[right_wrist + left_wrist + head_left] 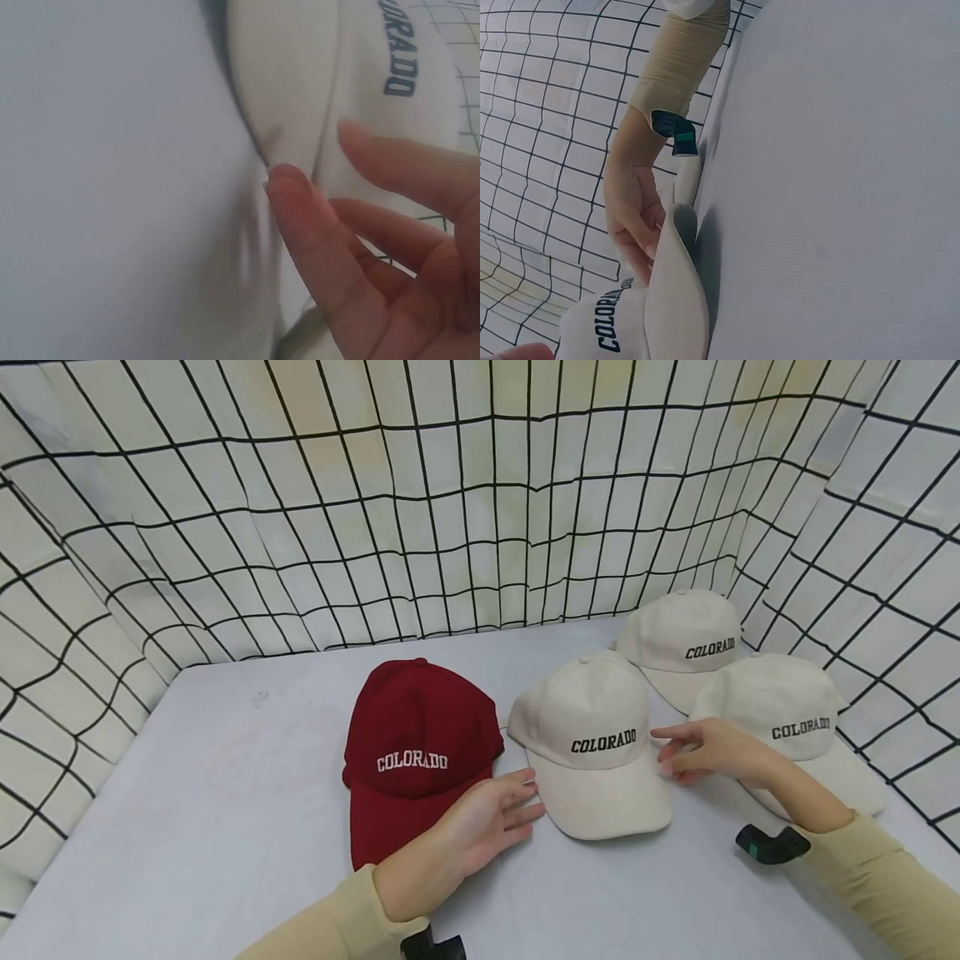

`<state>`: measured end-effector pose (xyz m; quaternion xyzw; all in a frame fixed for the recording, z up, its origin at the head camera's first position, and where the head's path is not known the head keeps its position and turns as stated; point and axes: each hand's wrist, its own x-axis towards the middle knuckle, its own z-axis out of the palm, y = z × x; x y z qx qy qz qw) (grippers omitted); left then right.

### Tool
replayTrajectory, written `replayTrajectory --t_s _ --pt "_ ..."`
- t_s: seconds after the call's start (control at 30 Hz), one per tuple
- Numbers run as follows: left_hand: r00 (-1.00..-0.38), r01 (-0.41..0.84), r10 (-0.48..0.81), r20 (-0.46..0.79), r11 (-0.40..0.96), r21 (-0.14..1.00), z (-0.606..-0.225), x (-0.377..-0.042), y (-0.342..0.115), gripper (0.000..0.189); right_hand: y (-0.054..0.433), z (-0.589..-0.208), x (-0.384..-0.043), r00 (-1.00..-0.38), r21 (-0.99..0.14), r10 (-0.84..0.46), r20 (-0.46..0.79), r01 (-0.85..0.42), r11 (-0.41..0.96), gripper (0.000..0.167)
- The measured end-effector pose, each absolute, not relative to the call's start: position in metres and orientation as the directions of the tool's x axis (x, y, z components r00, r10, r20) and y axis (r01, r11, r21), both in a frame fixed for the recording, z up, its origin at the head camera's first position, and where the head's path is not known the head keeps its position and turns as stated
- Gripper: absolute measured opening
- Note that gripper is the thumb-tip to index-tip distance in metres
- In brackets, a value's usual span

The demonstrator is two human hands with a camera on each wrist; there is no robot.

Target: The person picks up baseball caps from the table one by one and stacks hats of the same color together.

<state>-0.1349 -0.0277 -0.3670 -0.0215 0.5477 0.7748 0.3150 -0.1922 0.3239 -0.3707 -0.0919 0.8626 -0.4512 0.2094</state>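
A cream baseball cap with dark COLORADO lettering sits upright on the white-covered table, brim toward me. My left hand is at the left side of its brim, fingers loosely extended and holding nothing. On the other side, my right hand has its fingertips by the edge where brim meets crown. In the right wrist view the thumb is at the brim's edge and the index finger stands apart from it; whether the thumb touches cannot be told. A dark red COLORADO cap lies left of the cream one, partly behind my left hand.
Two more cream caps stand at the right: one at the back, another partly behind my right hand and forearm. White walls with black netting enclose the table at the back and both sides.
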Motion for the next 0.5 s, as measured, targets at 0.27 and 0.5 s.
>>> replayTrajectory --t_s 0.27,0.5 --pt "-0.801 -0.510 0.492 -0.342 -0.261 0.819 -0.352 -0.139 -0.023 0.058 0.336 -0.353 -0.190 -0.937 -0.813 -0.282 -0.207 0.004 0.582 0.060" --pt "-0.804 -0.510 0.526 -0.276 -0.372 0.776 -0.337 -0.148 -0.004 0.052 0.348 -0.334 -0.187 -0.964 -0.821 -0.236 -0.121 -0.036 0.570 0.055"
